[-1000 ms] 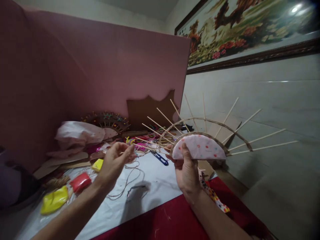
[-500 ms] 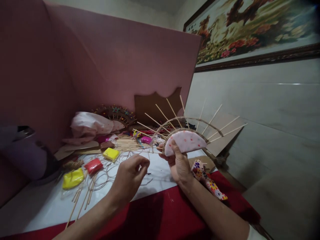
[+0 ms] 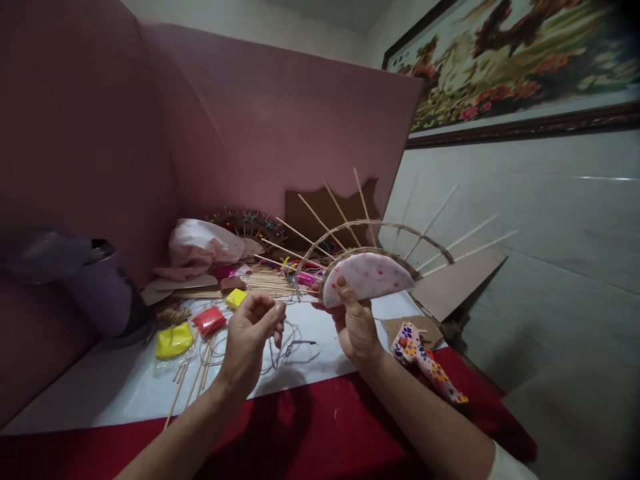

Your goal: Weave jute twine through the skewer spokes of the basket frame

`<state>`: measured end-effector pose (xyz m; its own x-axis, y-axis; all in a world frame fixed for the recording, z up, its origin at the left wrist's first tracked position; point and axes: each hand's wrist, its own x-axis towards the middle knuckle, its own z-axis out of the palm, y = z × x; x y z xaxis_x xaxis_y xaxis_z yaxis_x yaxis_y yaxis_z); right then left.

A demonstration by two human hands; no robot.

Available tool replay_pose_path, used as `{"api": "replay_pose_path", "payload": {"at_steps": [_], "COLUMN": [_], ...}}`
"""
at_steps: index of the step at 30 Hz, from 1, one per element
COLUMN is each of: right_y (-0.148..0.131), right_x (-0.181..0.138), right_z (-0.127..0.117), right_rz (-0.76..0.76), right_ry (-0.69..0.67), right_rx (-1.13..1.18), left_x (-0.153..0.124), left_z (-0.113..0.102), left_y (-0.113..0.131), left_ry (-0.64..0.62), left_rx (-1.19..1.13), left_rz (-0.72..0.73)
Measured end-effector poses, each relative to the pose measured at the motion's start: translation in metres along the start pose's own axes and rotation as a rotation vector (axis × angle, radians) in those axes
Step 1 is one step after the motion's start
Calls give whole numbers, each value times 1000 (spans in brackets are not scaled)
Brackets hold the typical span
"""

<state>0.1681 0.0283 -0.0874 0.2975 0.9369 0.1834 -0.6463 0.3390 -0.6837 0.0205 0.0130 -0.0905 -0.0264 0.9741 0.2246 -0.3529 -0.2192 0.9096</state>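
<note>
In my right hand (image 3: 356, 327) is a half-round fan frame (image 3: 373, 277), gripped at its lower left with the thumb on the front. Pale cloth with red dots covers its half-moon centre, and thin wooden sticks spread out from the curved edge. Brown twine (image 3: 345, 230) runs in an arch across the sticks. My left hand (image 3: 256, 327) is left of the frame, thumb and fingers pinched together on what looks like the thin working end of the twine, mostly hidden by the fingers. Loose twine loops (image 3: 295, 343) lie on the white tabletop below.
Yellow (image 3: 174, 340) and red (image 3: 209, 321) clay packets lie at left beside loose sticks (image 3: 200, 367). Behind them are a stick bundle (image 3: 270, 281), bunched cloth (image 3: 205, 243) and a decorated fan (image 3: 250, 223). Patterned cloth (image 3: 425, 363) rests at right; a purple container (image 3: 107, 293) stands far left.
My left hand has turned, its fingers now facing me more, and moved slightly away from the frame. The right hand still holds the frame, tilted a little differently. The whole view has shifted.
</note>
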Motion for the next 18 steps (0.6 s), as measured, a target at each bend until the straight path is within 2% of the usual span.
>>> {"api": "replay_pose_path", "payload": {"at_steps": [3,6,8,12,18], "right_y": [10,13,12,10,15], "right_x": [-5,-10,-12,-12,-10], "right_z": [0,-1,-2,-7,-11], "right_rz": [-17,22,72,171,246], "right_ry": [40,-19,-55,-41,-48], "right_rx": [18,28,56,106,85], "left_x": [-2,-3,-3,-1,1], "left_z": [3,4,3,0,-2], "left_y": [-3,-3,-3,-7,-17], "left_ry": [120,118,100,100,52], "left_rx": [-170,-254,-250,-220,-170], "left_rz": [-174,-316,-349,-395,-439]}}
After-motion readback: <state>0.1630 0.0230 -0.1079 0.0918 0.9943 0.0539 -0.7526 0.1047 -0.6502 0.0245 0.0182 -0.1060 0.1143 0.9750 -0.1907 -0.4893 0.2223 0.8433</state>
